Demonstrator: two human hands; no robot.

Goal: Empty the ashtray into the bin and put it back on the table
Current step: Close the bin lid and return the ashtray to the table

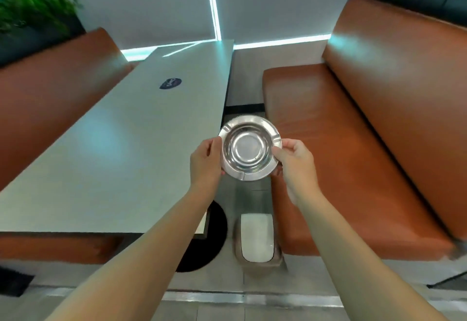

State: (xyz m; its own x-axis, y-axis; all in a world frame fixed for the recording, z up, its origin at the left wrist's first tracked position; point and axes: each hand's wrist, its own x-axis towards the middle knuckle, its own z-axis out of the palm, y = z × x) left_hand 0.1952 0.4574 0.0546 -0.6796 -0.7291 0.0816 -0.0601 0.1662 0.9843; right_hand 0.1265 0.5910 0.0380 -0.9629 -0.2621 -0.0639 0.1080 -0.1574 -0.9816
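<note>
A round shiny steel ashtray (249,147) is held in the air between both hands, its bowl facing up and showing nothing inside. My left hand (206,160) grips its left rim and my right hand (295,161) grips its right rim. The ashtray hangs just past the right edge of the pale table (121,148), over the gap between table and bench. Below it on the floor stands a small bin (256,238) with a white lid, near the bench's front corner.
An orange-brown bench (341,143) runs along the right, another bench (50,88) lies left of the table. A dark round sticker (170,83) sits on the tabletop. The table's black round base (204,239) is left of the bin. Planters top both bench backs.
</note>
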